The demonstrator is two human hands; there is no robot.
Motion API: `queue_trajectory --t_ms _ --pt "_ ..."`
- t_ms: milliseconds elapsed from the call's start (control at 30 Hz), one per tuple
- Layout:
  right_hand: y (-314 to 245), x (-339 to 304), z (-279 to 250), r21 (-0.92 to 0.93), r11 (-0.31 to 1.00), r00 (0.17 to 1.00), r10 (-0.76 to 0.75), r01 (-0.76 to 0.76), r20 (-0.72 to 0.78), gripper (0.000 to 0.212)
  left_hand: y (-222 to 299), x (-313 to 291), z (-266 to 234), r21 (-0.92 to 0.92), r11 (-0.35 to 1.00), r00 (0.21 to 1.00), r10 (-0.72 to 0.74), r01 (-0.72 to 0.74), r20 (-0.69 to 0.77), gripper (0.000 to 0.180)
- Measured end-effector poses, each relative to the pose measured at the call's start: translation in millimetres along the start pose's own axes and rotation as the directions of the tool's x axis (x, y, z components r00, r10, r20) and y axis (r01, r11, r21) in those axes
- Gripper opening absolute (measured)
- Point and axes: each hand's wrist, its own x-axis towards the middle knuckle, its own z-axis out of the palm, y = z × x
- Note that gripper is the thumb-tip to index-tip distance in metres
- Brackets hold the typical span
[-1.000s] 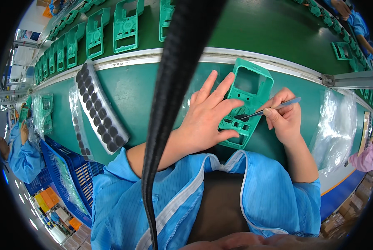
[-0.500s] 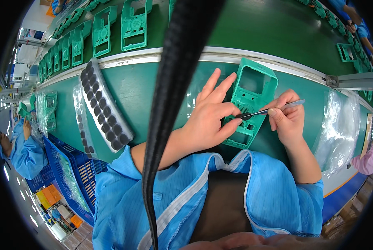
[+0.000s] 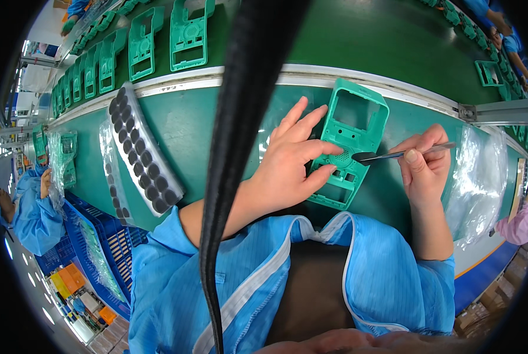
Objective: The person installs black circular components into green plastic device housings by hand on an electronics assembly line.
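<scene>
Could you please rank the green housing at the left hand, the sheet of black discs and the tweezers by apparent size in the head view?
Green housing, the broadest
Sheet of black discs, similarly long but narrower
Tweezers, thin and partly hidden by the right hand

We wear a blue smock [image 3: 394, 265] with fine stripes and pale trim [image 3: 246, 294], its front open over a dark brown top [image 3: 314, 289]. Our sleeves [image 3: 169, 236] end near the elbows; a small blue tab [image 3: 220, 278] marks our chest. Our left hand [image 3: 284, 162] and right hand [image 3: 426, 174] are bare.
</scene>
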Motion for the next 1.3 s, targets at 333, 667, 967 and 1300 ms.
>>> queue_trajectory --t_ms 333,667,967,1300 --pt "9 0 11 -0.130 0.966 0.975 0.223 -0.222 -0.006 0.019 1 2 1 0.084 0.996 0.999 0.037 -0.036 -0.010 0.051" --pt "10 3 11 -0.117 0.960 0.965 0.260 -0.255 0.033 0.018 1 1 -1 0.132 0.991 1.000 0.012 -0.014 0.015 0.054" --pt "10 3 12 -0.115 0.956 0.960 0.275 -0.269 0.048 0.017 4 2 -2 0.150 0.989 0.999 0.005 -0.010 0.036 0.058" --pt "8 3 13 -0.143 0.948 0.955 0.293 -0.284 0.051 0.017 5 2 -2 0.153 0.988 0.999 -0.005 -0.001 0.041 0.060"
